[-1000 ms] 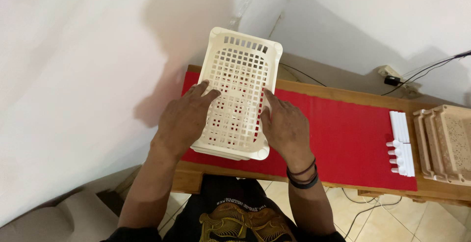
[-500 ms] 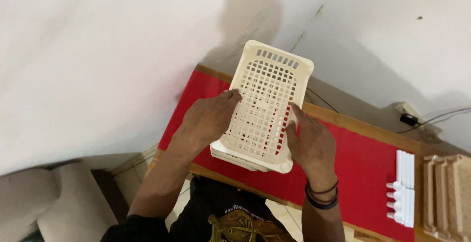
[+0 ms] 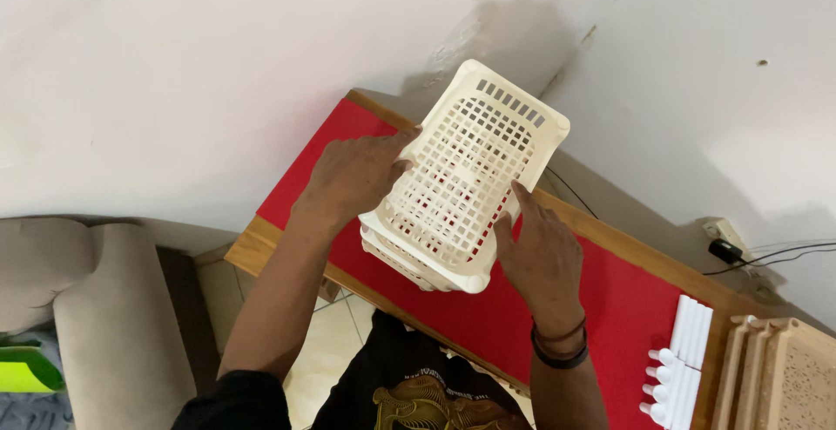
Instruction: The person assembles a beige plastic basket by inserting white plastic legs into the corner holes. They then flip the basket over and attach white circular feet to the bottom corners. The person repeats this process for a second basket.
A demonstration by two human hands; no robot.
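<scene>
A cream plastic basket (image 3: 466, 173) with a square-hole lattice sits upside down, as the top one of a small stack, on the red mat (image 3: 601, 308) of a wooden table. My left hand (image 3: 353, 173) grips its left side, fingers curled over the edge. My right hand (image 3: 540, 247) holds the right side, thumb against the wall; two dark bands circle that wrist. The basket's near end looks tilted up off the stack beneath it.
White plastic pieces (image 3: 679, 360) lie on the mat at the right. Beige perforated trays (image 3: 784, 378) stand stacked at the far right. A wall socket with black cables (image 3: 727, 247) is behind the table. A grey sofa (image 3: 96, 308) stands at lower left.
The view has swung left and tilted, so the table now runs diagonally. Both hands stay on the basket sides; the basket seems raised slightly at its near end.
</scene>
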